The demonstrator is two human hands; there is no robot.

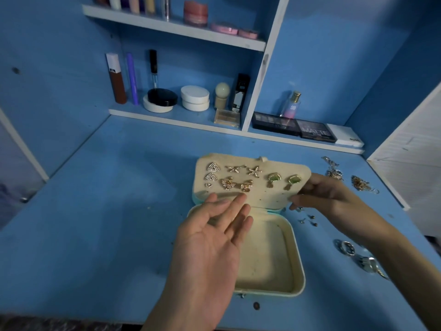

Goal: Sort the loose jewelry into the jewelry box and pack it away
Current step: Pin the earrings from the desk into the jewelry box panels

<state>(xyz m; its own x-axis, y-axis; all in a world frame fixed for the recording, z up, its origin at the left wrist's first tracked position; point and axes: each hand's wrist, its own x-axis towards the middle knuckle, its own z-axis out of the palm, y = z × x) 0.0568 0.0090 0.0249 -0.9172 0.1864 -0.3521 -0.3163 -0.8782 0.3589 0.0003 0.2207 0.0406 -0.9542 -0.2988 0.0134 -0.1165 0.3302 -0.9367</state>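
A cream jewelry box (pixel 297 259) lies open on the blue desk, its tray bare. Its raised lid panel (pixel 269 197) carries several pinned earrings (pixel 238 177): triangles, starfish, gold clusters and green drops. My left hand (pixel 214 237) hovers palm up and flat over the box's left side, fingertips near the lid's lower edge. My right hand (pixel 319 194) pinches the lid's right edge between thumb and fingers. Small loose studs (pixel 309 219) lie just right of the hinge. Rings (pixel 347 247) and more silver pieces (pixel 368 263) lie at the right; tangled chains (pixel 334 172) and a gold chain (pixel 360 183) lie further back.
Shelves behind the desk hold cosmetics: jars (pixel 194 97), tubes (pixel 117 77), makeup palettes (pixel 293 127), a perfume bottle (pixel 292 105) and a white box (pixel 346 137). A white slatted panel (pixel 410 163) bounds the right side. A dark coin-like disc (pixel 256 305) lies at the desk's front edge.
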